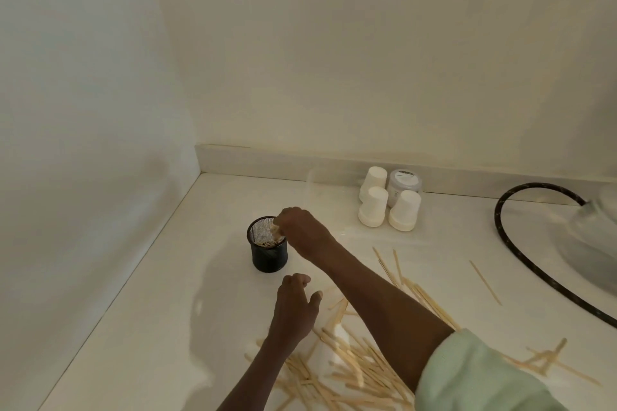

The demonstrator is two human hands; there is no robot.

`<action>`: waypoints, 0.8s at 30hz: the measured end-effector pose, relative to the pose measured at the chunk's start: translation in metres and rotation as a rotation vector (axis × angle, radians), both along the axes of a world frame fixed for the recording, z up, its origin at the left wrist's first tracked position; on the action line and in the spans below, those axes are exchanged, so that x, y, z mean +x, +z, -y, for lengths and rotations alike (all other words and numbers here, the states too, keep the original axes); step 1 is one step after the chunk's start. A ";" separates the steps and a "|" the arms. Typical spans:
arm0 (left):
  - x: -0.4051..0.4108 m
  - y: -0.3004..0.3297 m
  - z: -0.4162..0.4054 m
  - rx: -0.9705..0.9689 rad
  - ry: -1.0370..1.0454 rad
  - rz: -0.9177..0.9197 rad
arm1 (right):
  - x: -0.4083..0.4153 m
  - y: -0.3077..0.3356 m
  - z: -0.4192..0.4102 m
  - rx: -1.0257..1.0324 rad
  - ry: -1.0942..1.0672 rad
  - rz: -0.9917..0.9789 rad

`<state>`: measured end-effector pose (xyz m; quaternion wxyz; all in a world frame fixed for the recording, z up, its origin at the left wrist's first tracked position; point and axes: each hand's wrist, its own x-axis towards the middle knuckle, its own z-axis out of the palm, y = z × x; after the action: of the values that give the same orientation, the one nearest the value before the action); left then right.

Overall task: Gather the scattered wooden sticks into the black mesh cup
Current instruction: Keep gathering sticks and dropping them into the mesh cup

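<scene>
My right hand (300,230) pinched thin pale wooden sticks (350,367) over the black mesh cup (268,255) near the bench's back-left corner, left hand (295,304) loosely curled, empty; sticks light, stiff, best pinched mid-length.

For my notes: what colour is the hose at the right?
Black, with faint pale flecks along the hose; seen in the head view.

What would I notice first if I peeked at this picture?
First, the right hand over the black cup near the corner, its fingers curled on sticks going in. Next, the pile of sticks spread across the counter in front, with the left hand above it. Three white cups stand upside down by the back wall.
</scene>
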<state>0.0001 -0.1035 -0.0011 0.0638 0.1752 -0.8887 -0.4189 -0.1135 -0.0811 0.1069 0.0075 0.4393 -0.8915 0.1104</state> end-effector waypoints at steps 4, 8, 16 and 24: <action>0.002 -0.002 -0.001 -0.013 0.006 0.018 | -0.001 -0.007 -0.006 -0.041 -0.006 0.020; 0.002 0.003 -0.005 -0.012 0.016 0.026 | -0.004 -0.006 -0.019 -0.149 -0.017 0.023; 0.001 0.018 -0.019 -0.016 0.080 0.043 | -0.004 -0.005 -0.091 -0.315 -0.156 0.144; 0.015 0.019 -0.052 -0.047 0.090 0.097 | -0.008 -0.034 -0.212 -0.277 -0.466 0.270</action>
<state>0.0154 -0.0516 0.0175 0.0436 0.2333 -0.8915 -0.3859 -0.1214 0.1308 0.0730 -0.0262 0.1990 -0.9377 0.2836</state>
